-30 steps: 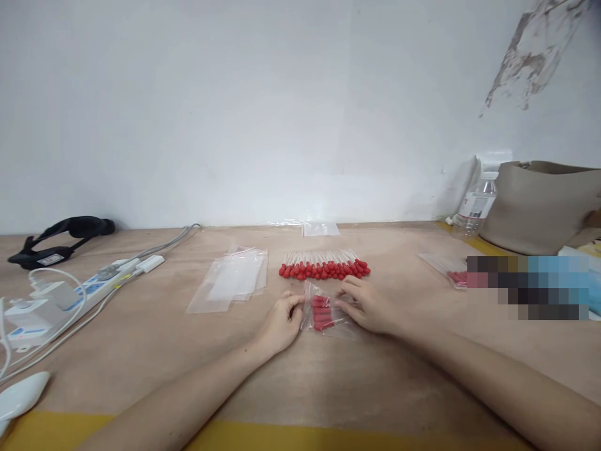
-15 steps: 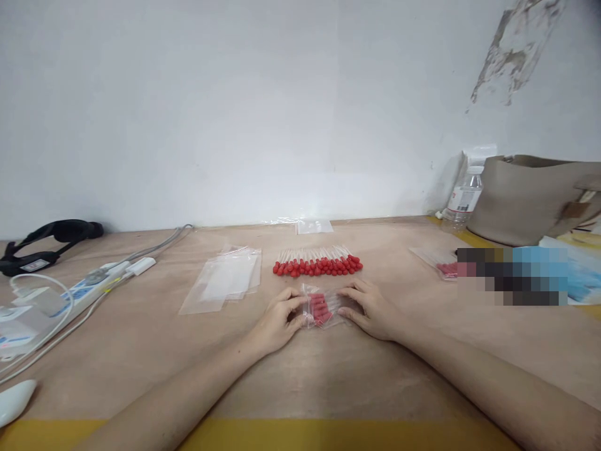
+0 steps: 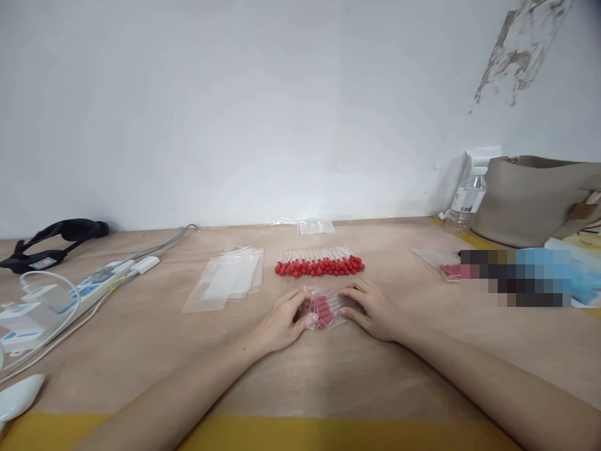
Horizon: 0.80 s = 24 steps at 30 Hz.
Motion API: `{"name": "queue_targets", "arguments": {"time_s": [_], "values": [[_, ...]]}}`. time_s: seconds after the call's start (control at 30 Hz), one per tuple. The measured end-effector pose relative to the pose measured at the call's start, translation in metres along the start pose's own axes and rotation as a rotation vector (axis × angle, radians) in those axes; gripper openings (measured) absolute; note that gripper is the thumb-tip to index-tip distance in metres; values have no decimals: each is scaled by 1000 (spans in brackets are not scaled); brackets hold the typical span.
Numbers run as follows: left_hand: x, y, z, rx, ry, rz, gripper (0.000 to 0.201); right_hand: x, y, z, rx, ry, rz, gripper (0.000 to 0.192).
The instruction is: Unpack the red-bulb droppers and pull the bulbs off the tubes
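Observation:
Between my hands, low over the table, is a clear plastic bag (image 3: 334, 304) holding several red-tipped sticks (image 3: 323, 312). My left hand (image 3: 286, 321) grips its left edge with thumb and fingers. On the opposite edge, my right hand (image 3: 370, 311) has its thumb and fingers closed on the plastic. Just beyond the bag, a row of loose sticks with red heads (image 3: 319, 267) lies side by side, heads toward me. Left of that row is a fanned stack of flat clear bags (image 3: 225, 277).
A power strip (image 3: 89, 285) with plugs and cables and a black headset strap (image 3: 56, 241) lie at left. Rightward are a filled bag (image 3: 449, 270), a blurred patch, a plastic bottle (image 3: 468, 197) and a grey handbag (image 3: 530, 197). A white wall (image 3: 235, 113) closes the back.
The view has shifted slightly. My left hand's fingers have drawn a little closer over the bag's left edge; my right hand keeps its place on the bag.

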State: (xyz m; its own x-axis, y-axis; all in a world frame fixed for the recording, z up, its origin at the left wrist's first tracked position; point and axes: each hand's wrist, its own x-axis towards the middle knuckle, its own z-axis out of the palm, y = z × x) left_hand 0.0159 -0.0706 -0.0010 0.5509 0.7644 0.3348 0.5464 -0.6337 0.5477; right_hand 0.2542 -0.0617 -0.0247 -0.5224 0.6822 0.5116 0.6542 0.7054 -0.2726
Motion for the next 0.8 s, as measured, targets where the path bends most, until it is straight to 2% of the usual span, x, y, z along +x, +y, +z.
{"name": "queue_targets", "arguments": {"time_s": [0.2, 0.43, 0.63, 0.8], "values": [[-1, 4, -5, -13, -39, 11, 25, 0, -2, -1, -25, 4, 7, 29], [1, -2, -7, -52, -42, 72, 46, -1, -2, 0, -35, -1, 41, 27], [2, -5, -1, -83, -1, -16, 31, 0, -3, 1, -56, 41, 52, 23], [2, 0, -1, -67, 18, 59, 28, 1, 0, 8, -57, 89, 62, 20]]}}
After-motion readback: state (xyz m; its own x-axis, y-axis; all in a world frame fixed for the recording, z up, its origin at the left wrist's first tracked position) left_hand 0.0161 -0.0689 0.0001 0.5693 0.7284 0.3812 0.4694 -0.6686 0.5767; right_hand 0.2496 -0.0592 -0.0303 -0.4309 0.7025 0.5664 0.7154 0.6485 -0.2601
